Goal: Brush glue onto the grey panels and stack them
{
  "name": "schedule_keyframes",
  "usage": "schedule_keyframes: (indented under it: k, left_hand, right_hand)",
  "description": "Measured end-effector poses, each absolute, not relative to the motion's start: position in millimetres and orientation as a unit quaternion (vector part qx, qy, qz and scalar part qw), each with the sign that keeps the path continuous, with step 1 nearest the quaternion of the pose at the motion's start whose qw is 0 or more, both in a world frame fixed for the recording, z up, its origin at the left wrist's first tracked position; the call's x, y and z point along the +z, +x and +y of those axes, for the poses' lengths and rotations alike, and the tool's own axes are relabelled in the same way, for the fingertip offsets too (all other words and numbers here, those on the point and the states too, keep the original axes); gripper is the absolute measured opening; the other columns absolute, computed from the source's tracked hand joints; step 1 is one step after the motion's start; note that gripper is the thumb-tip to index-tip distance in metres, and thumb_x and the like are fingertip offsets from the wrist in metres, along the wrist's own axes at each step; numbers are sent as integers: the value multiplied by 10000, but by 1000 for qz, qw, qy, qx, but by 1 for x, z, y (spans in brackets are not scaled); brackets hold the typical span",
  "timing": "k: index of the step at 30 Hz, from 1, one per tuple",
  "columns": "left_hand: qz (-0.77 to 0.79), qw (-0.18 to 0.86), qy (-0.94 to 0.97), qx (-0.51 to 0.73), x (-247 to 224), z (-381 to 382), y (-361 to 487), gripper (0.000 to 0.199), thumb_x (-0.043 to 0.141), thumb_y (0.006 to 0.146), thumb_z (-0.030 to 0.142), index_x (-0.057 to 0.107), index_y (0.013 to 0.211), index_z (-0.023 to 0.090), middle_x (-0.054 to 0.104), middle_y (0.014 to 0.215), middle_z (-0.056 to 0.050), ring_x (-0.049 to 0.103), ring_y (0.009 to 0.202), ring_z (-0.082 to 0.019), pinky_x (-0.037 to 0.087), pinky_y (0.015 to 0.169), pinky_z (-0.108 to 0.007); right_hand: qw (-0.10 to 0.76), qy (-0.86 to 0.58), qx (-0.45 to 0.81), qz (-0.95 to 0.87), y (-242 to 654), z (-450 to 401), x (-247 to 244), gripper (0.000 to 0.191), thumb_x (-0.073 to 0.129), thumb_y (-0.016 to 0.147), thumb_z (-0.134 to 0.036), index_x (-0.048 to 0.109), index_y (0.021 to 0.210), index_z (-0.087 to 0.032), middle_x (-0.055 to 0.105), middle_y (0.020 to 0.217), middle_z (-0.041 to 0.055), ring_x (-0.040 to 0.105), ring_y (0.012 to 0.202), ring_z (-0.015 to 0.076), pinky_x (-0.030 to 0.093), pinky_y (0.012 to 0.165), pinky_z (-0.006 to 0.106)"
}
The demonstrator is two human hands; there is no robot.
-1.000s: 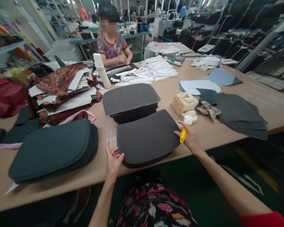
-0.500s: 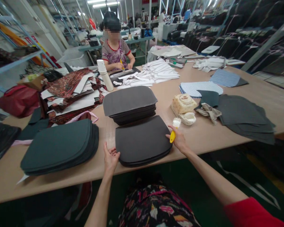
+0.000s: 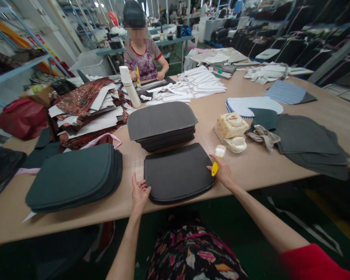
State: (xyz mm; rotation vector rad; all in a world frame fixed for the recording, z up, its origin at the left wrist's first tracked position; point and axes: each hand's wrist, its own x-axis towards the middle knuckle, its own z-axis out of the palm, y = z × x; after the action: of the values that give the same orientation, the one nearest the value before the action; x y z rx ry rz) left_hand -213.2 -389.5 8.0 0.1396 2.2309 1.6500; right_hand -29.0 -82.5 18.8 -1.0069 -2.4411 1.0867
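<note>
A low stack of dark rounded panels (image 3: 179, 171) lies in front of me near the table edge. My left hand (image 3: 140, 191) is at the stack's left side, fingers apart, with the tips touching its edge. At the right side, my right hand (image 3: 223, 173) is closed round a yellow-handled brush (image 3: 215, 168), its white-coated bristles pointing away from me. That hand's fingertips also rest by the panel's edge. Just behind stands a taller stack of grey-topped panels (image 3: 163, 120). Dark green panels (image 3: 72, 177) are piled to the left.
A stained, cream-coloured container (image 3: 231, 126) stands right of the stacks, with a crumpled rag (image 3: 264, 137) and loose dark sheets (image 3: 309, 136) beyond. Patterned pieces (image 3: 81, 103) and a pale bottle (image 3: 131, 91) are at the back left. Across the table (image 3: 198, 101), a co-worker (image 3: 142, 58) holds another yellow brush.
My view has shifted slightly. Both hands stay at the sides of the low stack, the brush still in my right. The co-worker's brush hand has moved to the left.
</note>
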Motion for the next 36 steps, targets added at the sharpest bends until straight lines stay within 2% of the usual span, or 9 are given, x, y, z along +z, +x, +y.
schedule_keyframes:
  k: [17, 27, 30, 33, 36]
  left_hand:
    - [800, 159, 53, 575, 0, -386, -214, 933, 632, 577, 145, 186, 1392, 232, 510, 897, -14, 534, 728, -104, 466, 610, -220]
    - [847, 131, 135, 496, -6, -387, -212, 862, 571, 617, 197, 215, 1401, 223, 503, 996, -53, 506, 743, -128, 458, 587, -243]
    - [858, 126, 192, 460, -3, -387, -211, 727, 520, 640, 209, 363, 1349, 214, 498, 1049, -68, 480, 722, -132, 460, 610, -276]
    - [866, 124, 232, 425, -3, -388, -215, 537, 490, 652, 231, 558, 1182, 182, 489, 1112, -94, 479, 678, -128, 477, 659, -331]
    - [878, 116, 241, 397, -4, -391, -221, 481, 479, 652, 265, 601, 1103, 146, 469, 1151, -122, 451, 565, -96, 494, 649, -367]
  right_hand:
    - [145, -331, 376, -853, -24, -78, 8, 532, 573, 762, -354, 502, 1262, -187, 503, 614, -24, 480, 541, 152, 361, 521, 259]
    - [150, -329, 368, -856, -26, -76, 6, 514, 579, 750, -320, 519, 1242, -184, 533, 661, -10, 494, 566, 155, 379, 547, 269]
    - [153, -327, 371, -856, -27, -75, 4, 505, 569, 753, -292, 514, 1244, -186, 551, 682, -6, 514, 590, 159, 389, 558, 267]
    - [157, -323, 374, -855, -29, -75, 3, 502, 561, 755, -272, 509, 1245, -176, 576, 740, 9, 530, 630, 165, 402, 586, 271]
    - [161, -318, 377, -855, -33, -75, 1, 510, 561, 753, -259, 505, 1251, -166, 590, 797, 25, 539, 667, 171, 410, 622, 279]
